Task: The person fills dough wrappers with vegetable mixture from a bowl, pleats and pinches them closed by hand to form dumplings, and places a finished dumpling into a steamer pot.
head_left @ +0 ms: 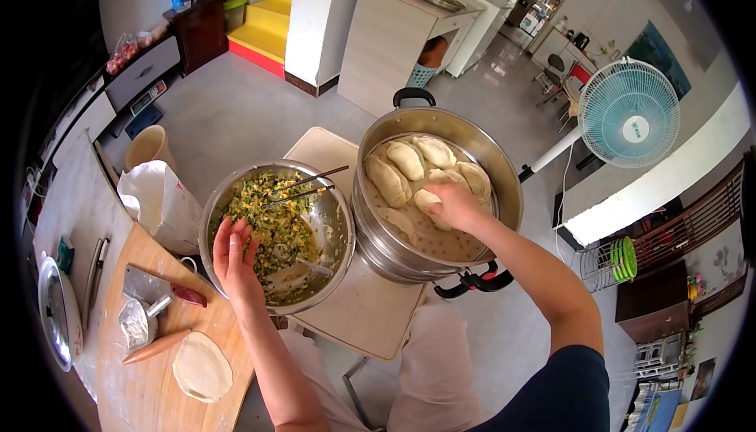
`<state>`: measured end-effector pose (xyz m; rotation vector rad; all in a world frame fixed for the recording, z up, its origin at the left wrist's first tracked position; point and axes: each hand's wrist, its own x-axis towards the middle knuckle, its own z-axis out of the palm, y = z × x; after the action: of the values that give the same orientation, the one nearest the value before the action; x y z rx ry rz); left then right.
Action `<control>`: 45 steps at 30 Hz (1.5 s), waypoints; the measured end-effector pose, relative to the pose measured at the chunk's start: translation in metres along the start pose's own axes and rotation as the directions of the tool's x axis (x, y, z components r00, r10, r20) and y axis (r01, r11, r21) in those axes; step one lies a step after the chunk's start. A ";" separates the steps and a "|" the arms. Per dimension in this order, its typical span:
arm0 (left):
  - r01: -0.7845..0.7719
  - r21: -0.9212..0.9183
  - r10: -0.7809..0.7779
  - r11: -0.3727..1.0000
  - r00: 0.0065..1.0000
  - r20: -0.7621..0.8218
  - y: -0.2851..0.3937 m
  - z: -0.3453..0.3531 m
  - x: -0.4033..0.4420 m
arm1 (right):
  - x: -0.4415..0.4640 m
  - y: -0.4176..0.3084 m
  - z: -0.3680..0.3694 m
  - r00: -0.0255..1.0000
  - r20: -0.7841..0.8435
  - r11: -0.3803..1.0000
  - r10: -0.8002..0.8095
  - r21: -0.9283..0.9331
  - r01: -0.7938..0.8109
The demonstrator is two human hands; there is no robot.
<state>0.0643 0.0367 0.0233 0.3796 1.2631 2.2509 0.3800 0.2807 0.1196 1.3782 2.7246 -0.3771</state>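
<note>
- Gripping, by appearance, a dumpling with the bunched fingers of the right hand; cannot see every fingertip.
- Holding nothing visible in the left hand, with fingers parted and lightly curled above the steel bowl.
- Judged as setting the dumpling down, low inside the steamer pot, near the middle of the group.
- Judged to call next for loosening the fingers gently and lifting clear, without nudging the neighbouring dumplings.
- Lying, as far as visible, with long axis slanting from upper left to lower right in view, roughly parallel to most neighbours; cannot tell which way the sealed edge faces.
- Just beside the pot, on the same surface: bowl of chopped filling, with chopsticks laid at the far side.
- Farther left, on a wooden board: a dough round beside a rolling pin.
</note>
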 end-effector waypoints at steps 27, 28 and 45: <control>-0.310 0.116 0.328 0.944 0.925 -0.194 0.131 -0.097 -0.036 | 0.017 0.018 0.025 0.960 -0.048 0.960 -0.275 0.037 0.277; -0.358 0.149 0.383 0.922 0.901 -0.204 0.151 -0.119 -0.044 | 0.017 0.021 0.025 0.939 -0.092 0.942 -0.332 -0.074 0.326; 0.307 0.933 0.240 0.190 0.906 -0.347 0.106 -0.346 -0.124 | -0.114 -0.366 0.150 0.658 -0.162 0.472 -0.736 0.574 0.669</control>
<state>-0.0326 -0.3225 -0.0669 0.2533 2.8938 1.0637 0.1473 -0.0539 0.0624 0.0809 3.0582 -1.4104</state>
